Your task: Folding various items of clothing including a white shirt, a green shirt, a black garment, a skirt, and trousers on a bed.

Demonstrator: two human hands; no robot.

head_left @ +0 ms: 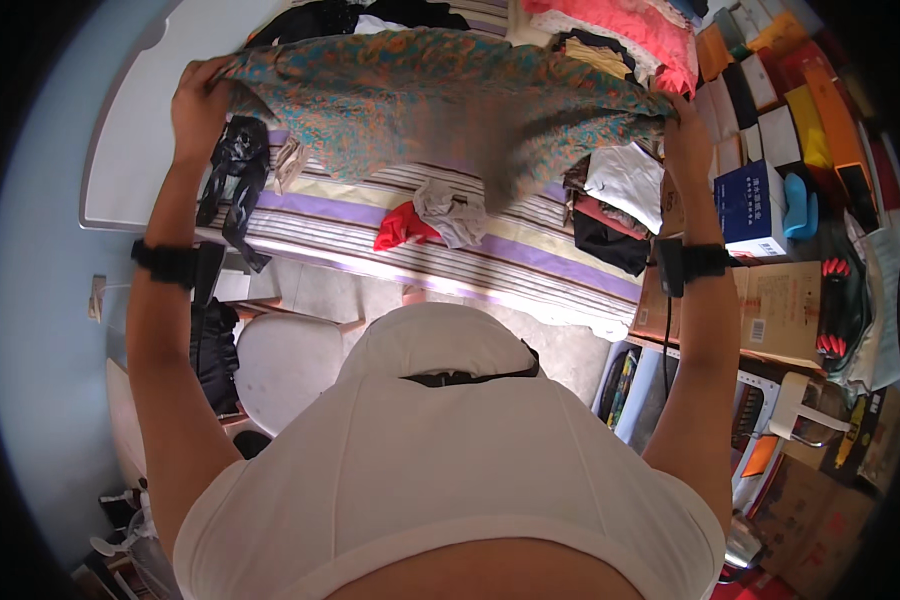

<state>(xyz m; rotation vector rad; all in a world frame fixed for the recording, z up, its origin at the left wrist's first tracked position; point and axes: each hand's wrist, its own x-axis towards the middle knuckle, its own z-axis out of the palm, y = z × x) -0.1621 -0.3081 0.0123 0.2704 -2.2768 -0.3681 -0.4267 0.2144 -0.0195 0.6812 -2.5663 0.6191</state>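
White fabric top [430,470] on the wearer's own body fills the foreground. Working from the left, a round-cornered grey chair seat [288,370] stands below a bed with a purple, cream and brown striped cover [540,255]. Above, the left hand [200,95] has its fingers curled together, pinching one upper corner of a wide, soft-looking cloth patterned in teal and orange [390,110]. Just beneath that hand lies a shiny black crumpled garment [240,150].

That patterned cloth hangs spread between both hands over the bed (its lower middle is blurred, so whether it is a garment or a plain sheet I cannot tell). It looks thin and light, limp rather than stiff, perhaps a little slippery, and not fragile; the two upper corners seem the best places to hold it, since the middle would sag. Nearer the bed's front edge, a bright red crumpled cloth [403,228] touches a pale grey rumpled cloth [452,213].

Farther right, a white folded cloth [627,185] tops a small pile. Next to it, the right hand [686,130] pinches the opposite corner, though its exact fingertip contact is hard to make out. Beyond, a blue-and-white box [745,205] bears pale lettering, and a brown cardboard carton [785,310] carries a small barcode label [757,330].
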